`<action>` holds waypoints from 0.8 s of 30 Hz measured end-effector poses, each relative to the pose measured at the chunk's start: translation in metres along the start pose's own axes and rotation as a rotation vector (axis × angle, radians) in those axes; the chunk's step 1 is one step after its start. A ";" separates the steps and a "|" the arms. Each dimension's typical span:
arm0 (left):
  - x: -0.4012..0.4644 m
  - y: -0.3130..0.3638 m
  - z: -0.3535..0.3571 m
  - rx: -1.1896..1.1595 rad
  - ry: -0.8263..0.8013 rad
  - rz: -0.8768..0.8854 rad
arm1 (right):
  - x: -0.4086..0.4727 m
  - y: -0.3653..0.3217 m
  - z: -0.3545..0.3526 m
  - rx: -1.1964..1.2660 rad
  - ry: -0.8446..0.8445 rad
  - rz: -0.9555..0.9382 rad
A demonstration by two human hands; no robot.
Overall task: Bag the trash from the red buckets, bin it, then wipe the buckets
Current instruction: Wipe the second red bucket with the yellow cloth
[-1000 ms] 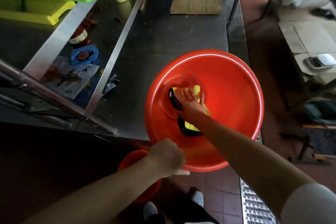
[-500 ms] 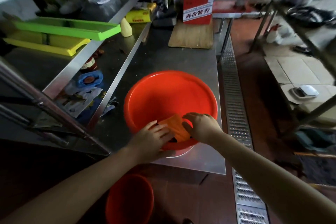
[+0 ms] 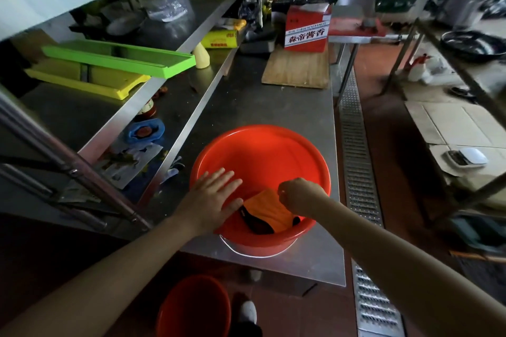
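Since the frame half a second before, the left hand [image 3: 210,197] had let go of the orange cloth with black trim [image 3: 267,212] and spread flat, and the view had lifted to take in more of the shelves. The round red plastic bucket [image 3: 260,161] stood on the stainless steel desk [image 3: 254,107], near its front edge. Left grip: open, fingers straight and splayed, palm down over the near-left rim of the bucket, thumb beside the cloth. Right hand [image 3: 299,195]: fingers curled, pinching the upper edge of the cloth; grip closed on the cloth. The cloth lay inside the bucket against its near wall, black trim lowest.

A second red bucket [image 3: 193,306] stood on the red tiled floor [image 3: 315,317] below the desk's front edge, beside a white shoe [image 3: 247,312].

Further back on the desk lay a wooden cutting board [image 3: 297,70], with a red-and-white carton printed with characters [image 3: 306,29] on its far end. On the shelf to the left were a green plastic tray [image 3: 120,60] over a yellow plastic tray [image 3: 90,82]. A metal floor drain grate [image 3: 358,172] ran along the right side of the desk.
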State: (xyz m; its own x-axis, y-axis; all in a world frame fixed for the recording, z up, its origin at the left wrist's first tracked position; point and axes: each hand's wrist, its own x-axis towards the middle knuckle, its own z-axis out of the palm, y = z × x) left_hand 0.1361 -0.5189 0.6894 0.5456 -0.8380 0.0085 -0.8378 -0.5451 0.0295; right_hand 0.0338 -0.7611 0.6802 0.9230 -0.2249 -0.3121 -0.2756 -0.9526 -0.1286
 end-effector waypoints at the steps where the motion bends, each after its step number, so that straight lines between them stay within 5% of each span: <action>1: 0.007 -0.007 -0.001 0.006 0.005 -0.022 | 0.005 -0.003 -0.001 -0.009 -0.038 -0.008; 14: 0.093 -0.067 0.029 -0.063 0.013 -0.177 | 0.125 -0.050 0.081 -0.099 -0.516 0.110; 17: 0.092 -0.071 0.031 -0.166 0.064 -0.165 | 0.127 -0.042 0.122 0.069 -0.453 0.270; 20: 0.091 -0.074 0.035 -0.232 0.081 -0.161 | 0.126 -0.044 0.154 -0.010 -0.444 0.253; 24: 0.091 -0.073 0.033 -0.252 0.070 -0.147 | 0.134 -0.062 0.183 0.105 -0.163 0.417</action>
State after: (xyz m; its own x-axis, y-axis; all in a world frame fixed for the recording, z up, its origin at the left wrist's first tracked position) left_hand 0.2460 -0.5565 0.6547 0.6682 -0.7420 0.0546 -0.7230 -0.6303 0.2830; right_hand 0.1252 -0.6946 0.4740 0.6754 -0.5416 -0.5005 -0.6481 -0.7597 -0.0526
